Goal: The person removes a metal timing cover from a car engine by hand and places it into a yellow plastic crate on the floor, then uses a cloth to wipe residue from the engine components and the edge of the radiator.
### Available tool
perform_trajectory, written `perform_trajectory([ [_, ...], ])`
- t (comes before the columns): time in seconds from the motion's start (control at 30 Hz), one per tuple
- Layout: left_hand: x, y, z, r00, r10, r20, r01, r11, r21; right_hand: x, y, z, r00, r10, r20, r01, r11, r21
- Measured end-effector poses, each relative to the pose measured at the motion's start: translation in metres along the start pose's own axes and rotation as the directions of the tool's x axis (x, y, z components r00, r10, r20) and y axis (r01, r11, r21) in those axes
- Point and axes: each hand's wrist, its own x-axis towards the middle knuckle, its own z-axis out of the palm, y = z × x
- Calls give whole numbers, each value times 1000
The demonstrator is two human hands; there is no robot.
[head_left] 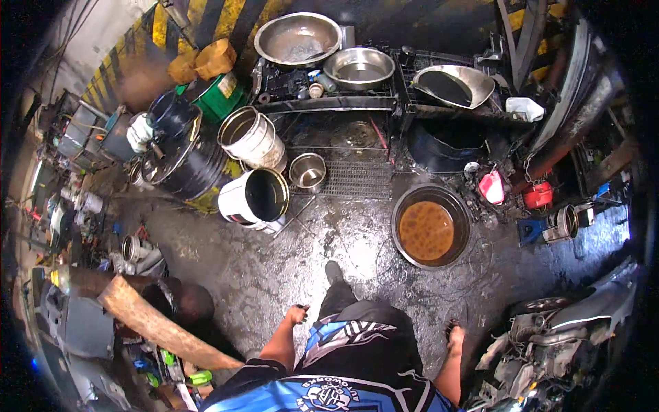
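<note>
My left hand (297, 314) hangs beside my left thigh, its fingers loosely bent and darkened at the tips. I see nothing held in it. On the other side, my right hand (455, 334) hangs away from my body with dark-stained fingers loosely apart, holding nothing visible. Neither hand touches any object. The nearest large thing ahead of the right hand is a wide black basin (396, 233) on the floor, containing cloudy brown liquid (427, 230). One dark shoe (333, 272) shows on the wet floor in front of me.
White buckets (232, 199) and a black drum (180, 165) stand ahead left, near a metal pot (307, 172) and floor grate (350, 180). Metal bowls (298, 39) rest on a grimy bench (329, 104). Engine parts (535, 353) lie at right; a curved brown panel (165, 326) is at left.
</note>
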Motion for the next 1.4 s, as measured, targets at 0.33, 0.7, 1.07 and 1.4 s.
perform_trajectory([
  [0.33,63,123,-151,950,271,-155,-296,938,-180,-49,-152,230,950,51,309,97,890,-445],
  [0.7,58,61,-249,931,-154,-332,-141,687,-713,-108,-506,625,502,-387,774,268,920,286],
  [1.07,17,171,-131,859,-435,-269,53,599,-799,-54,-811,912,402,-144,904,-213,946,245],
  [1.4,-16,266,-82,824,-482,-296,-190,257,-948,-17,-838,1097,216,-319,923,-456,803,384],
])
